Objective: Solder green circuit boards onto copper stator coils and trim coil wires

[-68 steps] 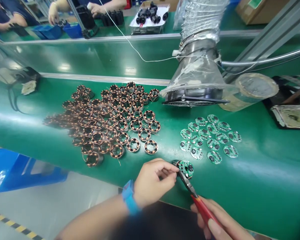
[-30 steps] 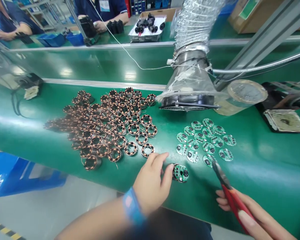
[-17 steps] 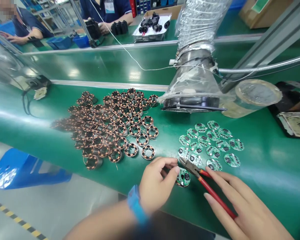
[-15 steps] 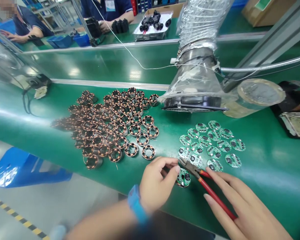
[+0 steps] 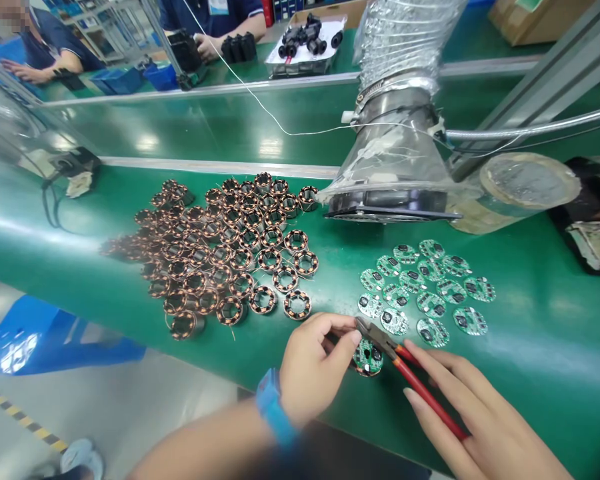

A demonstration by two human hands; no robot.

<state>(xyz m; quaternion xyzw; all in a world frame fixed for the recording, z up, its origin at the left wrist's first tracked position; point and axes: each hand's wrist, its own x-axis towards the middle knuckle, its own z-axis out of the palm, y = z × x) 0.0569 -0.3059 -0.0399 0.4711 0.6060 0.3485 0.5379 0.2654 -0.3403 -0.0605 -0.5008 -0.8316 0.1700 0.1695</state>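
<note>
My left hand (image 5: 317, 363), with a blue wristband (image 5: 276, 408), pinches the edge of a round green circuit board (image 5: 369, 359). Copper shows under the board's lower rim, so it seems to sit on a wound coil ring, mostly hidden. My right hand (image 5: 480, 407) grips side cutters (image 5: 420, 390) by their red handles. Their jaws lie over the top of the board, close to my left fingertips; what is between them is too small to tell. More round boards (image 5: 431, 305) lie just beyond, and many copper-wound rings (image 5: 297, 305) cluster to the left.
A clear fume hood (image 5: 393, 173) on a ribbed hose hangs over the bench (image 5: 260, 353). A plastic-wrapped duct (image 5: 527, 183) stands to its right. Across the divider are co-workers' hands (image 5: 207, 48), blue bins (image 5: 117, 81) and a tray (image 5: 300, 68) of black parts.
The cutters and my right hand have shifted slightly left, with the jaws nearer my left fingertips. My left hand keeps its pinch on the board.
</note>
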